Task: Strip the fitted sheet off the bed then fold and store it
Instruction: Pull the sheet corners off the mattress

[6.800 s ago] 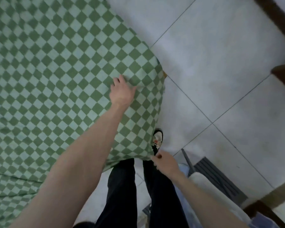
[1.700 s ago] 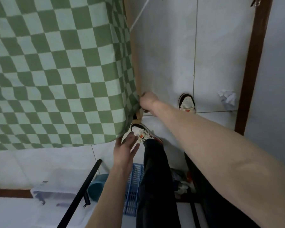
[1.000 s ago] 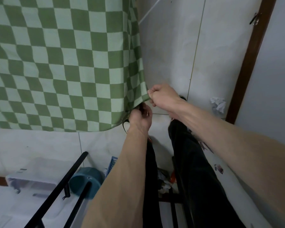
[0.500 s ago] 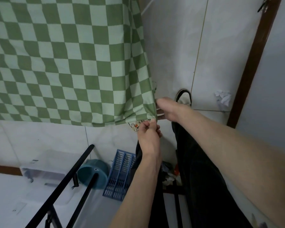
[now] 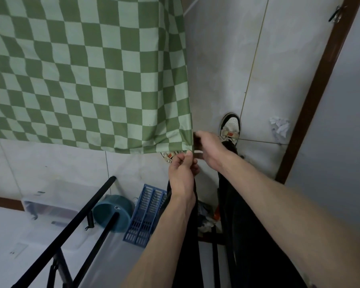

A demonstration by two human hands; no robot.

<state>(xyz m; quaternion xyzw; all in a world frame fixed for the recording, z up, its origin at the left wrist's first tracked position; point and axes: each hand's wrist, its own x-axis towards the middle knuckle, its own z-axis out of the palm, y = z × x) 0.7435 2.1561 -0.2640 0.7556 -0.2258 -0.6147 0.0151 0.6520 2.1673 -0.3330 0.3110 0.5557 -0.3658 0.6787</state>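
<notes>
The fitted sheet [image 5: 87, 75], green-and-pale checked, covers the bed across the upper left, its near corner puckered above the floor. My left hand [image 5: 182, 169] pinches the sheet's bottom hem at that corner from below. My right hand [image 5: 211, 148] is closed on the corner's side edge, just right of the left hand; what lies under its fingers is hidden. Both hands nearly touch each other.
Pale floor tiles [image 5: 227, 59] lie to the right, with my shoes [image 5: 230, 127] by the corner. A brown door frame [image 5: 312, 96] runs along the right, crumpled paper [image 5: 280, 126] beside it. Black rack bars [image 5: 75, 229], a teal bucket [image 5: 112, 215] and a blue basket [image 5: 148, 213] stand below.
Since about seven seconds ago I have come to another bed corner. In the last second both hands closed on the corner and the hem lifted slightly off it.
</notes>
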